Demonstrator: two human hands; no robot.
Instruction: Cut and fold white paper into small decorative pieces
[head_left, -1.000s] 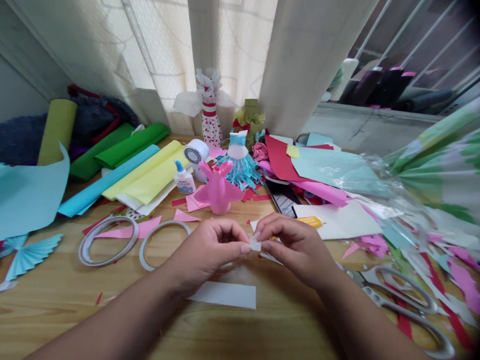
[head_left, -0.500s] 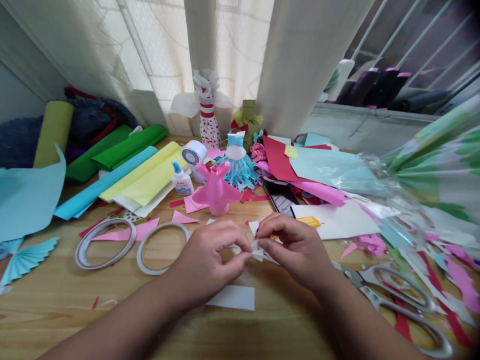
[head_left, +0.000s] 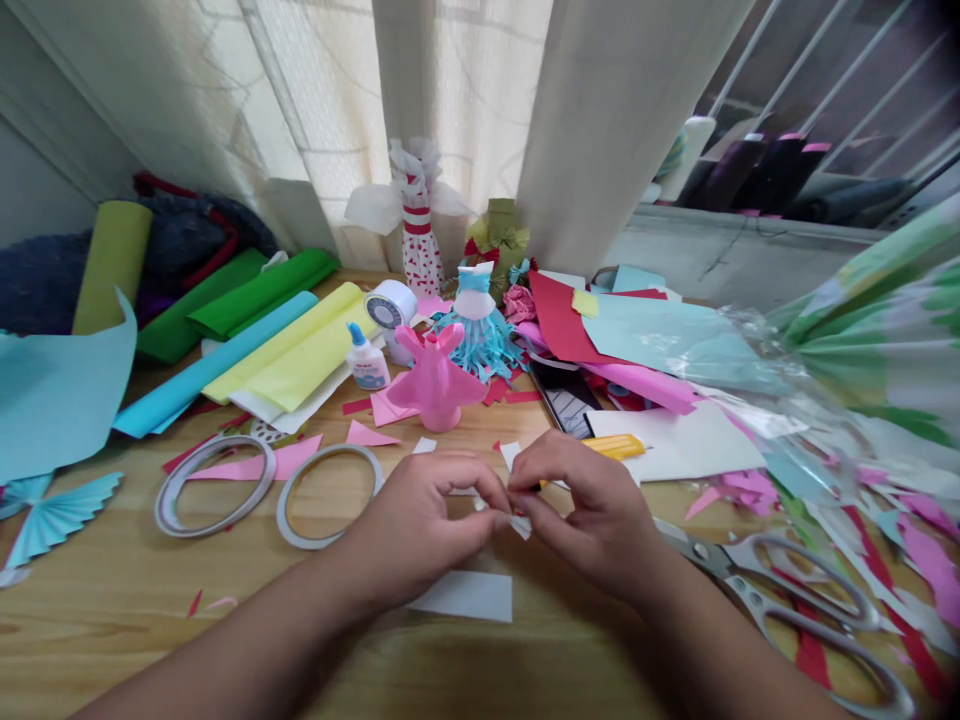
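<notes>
White paper scrap (head_left: 519,526) is what we are pinching, held just above the worktop where our two hands nearly meet. Cream curtains (head_left: 450,100) hang behind the wooden worktop (head_left: 150,640), which is strewn with coloured paper. A crinkled plastic sheet (head_left: 750,345) lies over the papers on the right, and rolled green paper (head_left: 262,290) and yellow paper (head_left: 289,345) lie toward the left. Our left hand (head_left: 424,525) and right hand (head_left: 585,510) are both mostly closed, with thumbs and fingertips gripping the scrap from either side. Steel scissors (head_left: 780,600) lie beside our right hand, and a white paper strip (head_left: 469,597) lies on the wood just below our hands. Two thin tape rolls (head_left: 225,445) rest to the left of our left hand. Farther back stand a pink paper dress (head_left: 435,375) and a blue fringed paper dress (head_left: 484,340). A small glue bottle (head_left: 367,360) stands near them, and a yellow utility knife (head_left: 619,447) lies on white card behind our right hand.
</notes>
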